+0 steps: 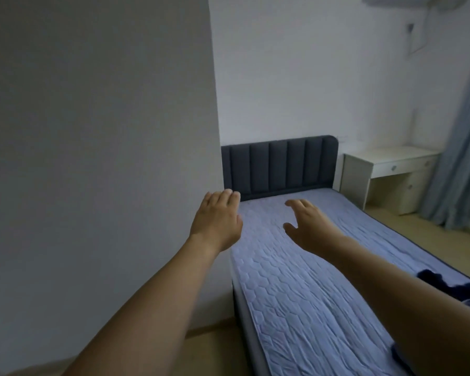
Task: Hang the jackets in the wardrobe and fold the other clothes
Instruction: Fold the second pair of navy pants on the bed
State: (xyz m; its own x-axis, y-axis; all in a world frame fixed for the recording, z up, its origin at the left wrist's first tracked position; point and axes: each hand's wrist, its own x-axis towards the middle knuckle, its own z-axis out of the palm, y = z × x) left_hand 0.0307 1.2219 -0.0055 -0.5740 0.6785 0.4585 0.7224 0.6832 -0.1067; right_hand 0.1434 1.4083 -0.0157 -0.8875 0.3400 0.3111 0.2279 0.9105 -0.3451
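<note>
Both my arms reach forward over a bed (296,289) with a light blue quilted cover. My left hand (217,218) is held flat, palm down, fingers straight and together, near the bed's left edge by the wall. My right hand (307,226) hovers above the mattress with fingers spread and relaxed. Neither hand holds anything. A dark navy garment (445,283) lies bunched on the bed at the right edge of view, partly hidden behind my right forearm. No wardrobe is in view.
A dark grey padded headboard (280,166) stands at the far end of the bed. A white desk (391,175) with drawers sits to its right, beside a blue curtain (461,158). A grey wall (92,131) fills the left side. The floor (429,229) is light wood.
</note>
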